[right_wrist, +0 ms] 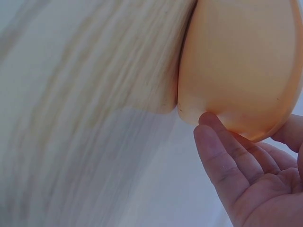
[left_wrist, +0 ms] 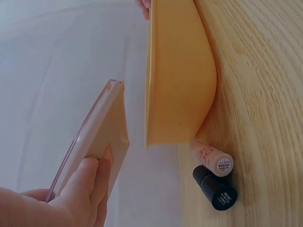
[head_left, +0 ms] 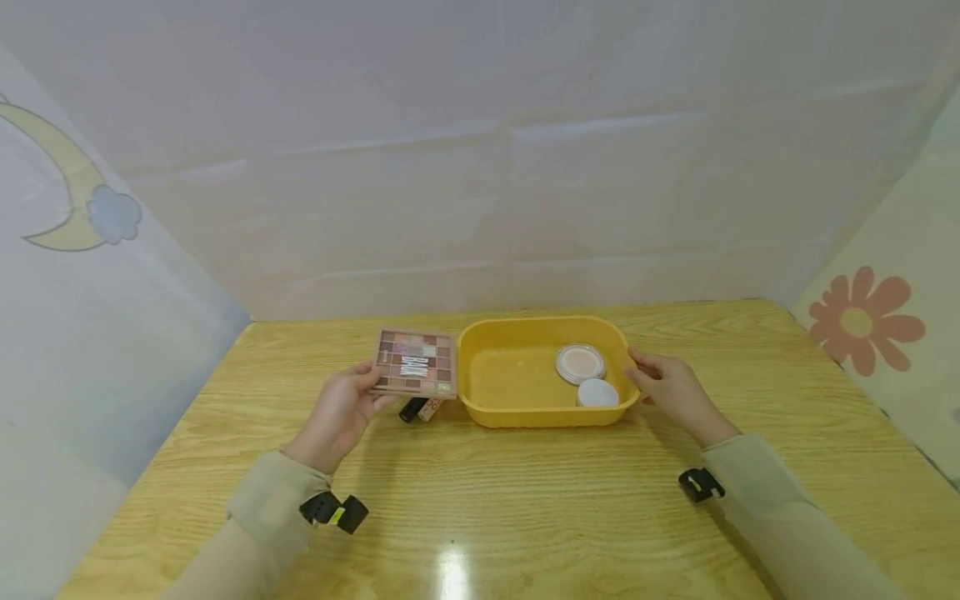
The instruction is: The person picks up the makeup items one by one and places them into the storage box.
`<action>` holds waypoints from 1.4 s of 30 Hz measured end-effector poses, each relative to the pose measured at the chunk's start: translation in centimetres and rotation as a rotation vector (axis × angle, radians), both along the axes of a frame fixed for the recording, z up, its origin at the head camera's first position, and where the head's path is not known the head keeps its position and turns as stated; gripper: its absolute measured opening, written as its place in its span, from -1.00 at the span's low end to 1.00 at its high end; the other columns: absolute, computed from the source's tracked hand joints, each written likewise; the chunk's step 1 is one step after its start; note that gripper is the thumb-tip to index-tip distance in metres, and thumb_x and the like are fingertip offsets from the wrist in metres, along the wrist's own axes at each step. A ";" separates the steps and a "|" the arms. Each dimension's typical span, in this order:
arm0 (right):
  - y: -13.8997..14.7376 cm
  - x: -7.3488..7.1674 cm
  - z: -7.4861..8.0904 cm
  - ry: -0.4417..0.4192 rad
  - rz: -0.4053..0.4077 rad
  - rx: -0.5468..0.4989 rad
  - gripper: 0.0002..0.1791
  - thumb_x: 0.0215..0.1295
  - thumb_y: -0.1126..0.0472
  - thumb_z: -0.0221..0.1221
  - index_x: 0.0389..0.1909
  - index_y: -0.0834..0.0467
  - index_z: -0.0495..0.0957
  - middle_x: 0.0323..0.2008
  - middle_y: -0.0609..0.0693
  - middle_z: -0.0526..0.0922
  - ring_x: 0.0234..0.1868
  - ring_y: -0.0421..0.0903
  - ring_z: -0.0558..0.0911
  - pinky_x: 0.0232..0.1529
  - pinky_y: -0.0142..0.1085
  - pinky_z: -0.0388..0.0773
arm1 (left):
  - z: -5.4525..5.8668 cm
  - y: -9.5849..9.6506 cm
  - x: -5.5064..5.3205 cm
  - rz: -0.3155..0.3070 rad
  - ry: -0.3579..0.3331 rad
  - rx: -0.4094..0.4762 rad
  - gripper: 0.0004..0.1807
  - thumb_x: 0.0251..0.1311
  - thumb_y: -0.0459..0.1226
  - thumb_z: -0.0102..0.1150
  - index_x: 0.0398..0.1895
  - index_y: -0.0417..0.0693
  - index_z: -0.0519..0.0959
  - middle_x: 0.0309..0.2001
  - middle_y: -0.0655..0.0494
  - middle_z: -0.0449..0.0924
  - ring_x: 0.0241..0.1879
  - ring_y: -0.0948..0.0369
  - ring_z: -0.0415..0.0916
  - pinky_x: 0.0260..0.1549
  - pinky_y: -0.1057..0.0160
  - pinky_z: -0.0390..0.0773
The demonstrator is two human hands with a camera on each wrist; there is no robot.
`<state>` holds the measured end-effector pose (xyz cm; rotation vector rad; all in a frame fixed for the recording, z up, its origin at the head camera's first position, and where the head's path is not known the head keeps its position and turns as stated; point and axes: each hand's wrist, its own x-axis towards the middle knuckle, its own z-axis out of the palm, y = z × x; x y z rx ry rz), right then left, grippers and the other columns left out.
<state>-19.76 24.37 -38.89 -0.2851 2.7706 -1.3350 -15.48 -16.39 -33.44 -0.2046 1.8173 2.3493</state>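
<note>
My left hand (head_left: 341, 414) grips an eyeshadow palette (head_left: 416, 363) by its left edge, thumb on top and fingers underneath. The palette has a clear lid over rows of brown and pink pans. In the left wrist view, its underside (left_wrist: 94, 142) hangs above the table, left of the yellow plastic basin (head_left: 506, 379). My right hand (head_left: 671, 392) holds the basin's right end, thumb at the rim and fingertips (right_wrist: 208, 137) against the outer wall. Inside the basin, toward the right, lie a round compact (head_left: 581, 363) and a white round container (head_left: 597, 393).
Beside the basin's left end, a black tube (left_wrist: 215, 188) and a pinkish printed tube (left_wrist: 214, 159) lie side by side on the wooden table (head_left: 480, 492). In the head view the palette partly covers them. A pale wall covering (head_left: 480, 167) rises behind the table.
</note>
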 end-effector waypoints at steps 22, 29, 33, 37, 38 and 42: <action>0.1 0.0 -0.1 -0.001 -0.001 -0.003 -0.42 0.51 0.21 0.00 0.38 0.45 0.13 0.21 0.48 0.36 -0.09 0.17 0.60 -0.31 -0.21 0.64 | 0.2 1.7 0.2 -0.076 0.011 0.018 -0.49 0.53 -0.39 -0.53 0.43 -0.55 -0.11 0.38 -0.46 0.06 0.38 -0.18 0.08 0.22 0.17 0.31; 0.1 0.0 -0.1 0.002 0.009 -0.006 -0.41 0.51 0.20 0.00 0.38 0.45 0.13 0.25 0.47 0.31 -0.08 0.18 0.60 -0.29 -0.21 0.64 | 0.2 2.1 0.1 -0.091 0.004 0.053 -0.49 0.52 -0.40 -0.55 0.44 -0.52 -0.11 0.40 -0.43 0.04 0.40 -0.14 0.06 0.25 0.13 0.27; 0.0 0.0 0.0 0.002 0.008 -0.008 -0.42 0.51 0.21 0.00 0.38 0.45 0.14 0.26 0.46 0.30 -0.12 0.15 0.61 -0.29 -0.20 0.64 | 0.3 2.4 0.1 -0.105 -0.002 0.057 -0.48 0.52 -0.40 -0.56 0.44 -0.53 -0.14 0.41 -0.45 0.00 0.41 -0.16 0.03 0.28 0.10 0.22; 0.0 -0.1 0.0 0.008 0.005 -0.011 -0.43 0.50 0.22 0.00 0.37 0.46 0.15 0.25 0.47 0.31 -0.15 0.13 0.61 -0.30 -0.21 0.64 | 0.3 2.9 0.1 -0.122 -0.003 0.052 -0.49 0.52 -0.41 -0.56 0.44 -0.54 -0.14 0.40 -0.47 0.01 0.40 -0.17 0.03 0.30 0.08 0.17; 0.1 -0.1 0.0 0.009 0.005 -0.014 -0.43 0.50 0.22 0.00 0.37 0.46 0.15 0.25 0.47 0.31 -0.15 0.12 0.61 -0.30 -0.21 0.64 | 0.3 3.1 0.1 -0.124 -0.003 0.052 -0.49 0.53 -0.41 -0.55 0.44 -0.54 -0.14 0.40 -0.47 0.00 0.40 -0.17 0.02 0.30 0.08 0.16; 0.2 -0.2 -0.2 0.011 0.007 -0.023 -0.43 0.50 0.23 0.01 0.37 0.47 0.15 0.25 0.46 0.31 -0.15 0.11 0.61 -0.30 -0.23 0.64 | 0.0 3.5 -0.1 -0.134 -0.006 0.054 -0.49 0.52 -0.41 -0.55 0.43 -0.56 -0.13 0.39 -0.49 0.01 0.40 -0.18 0.01 0.30 0.08 0.16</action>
